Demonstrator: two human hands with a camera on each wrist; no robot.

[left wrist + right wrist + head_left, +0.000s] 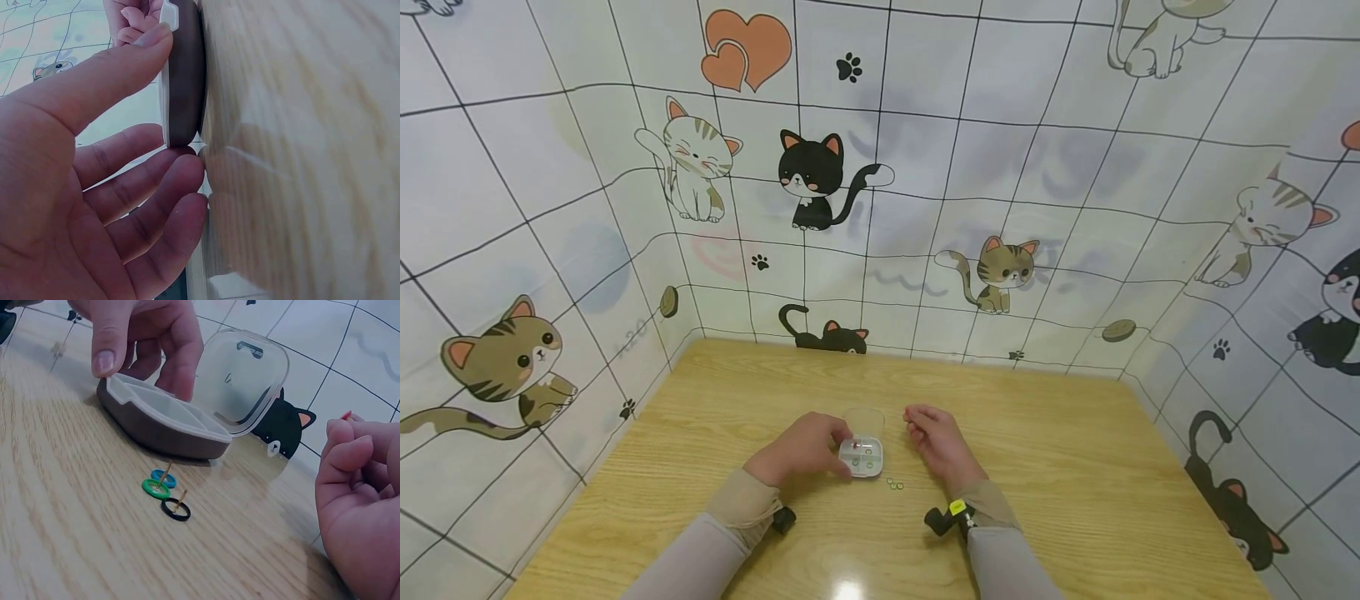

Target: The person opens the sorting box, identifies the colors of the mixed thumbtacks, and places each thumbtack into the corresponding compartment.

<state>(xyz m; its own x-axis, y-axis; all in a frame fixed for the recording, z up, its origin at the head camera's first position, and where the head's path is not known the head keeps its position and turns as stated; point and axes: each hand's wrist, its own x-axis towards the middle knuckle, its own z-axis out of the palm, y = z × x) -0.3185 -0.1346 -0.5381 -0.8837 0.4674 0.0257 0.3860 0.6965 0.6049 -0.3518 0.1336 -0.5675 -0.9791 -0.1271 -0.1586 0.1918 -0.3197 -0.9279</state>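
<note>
A small divided box, dark-sided with white compartments, lies on the table, its clear lid raised at the back. Small items sit in its compartments in the head view. My left hand holds the box by its left side, thumb on the near rim and fingers around the far side. My right hand is raised to the right of the box, thumb and forefinger pinching a tiny red item, mostly hidden. Green, blue and black rings lie before the box.
The wooden table stretches around both hands. Thin pointed sticks show at the rings. A wall covering with cat drawings and grid lines rises behind the table and at both sides.
</note>
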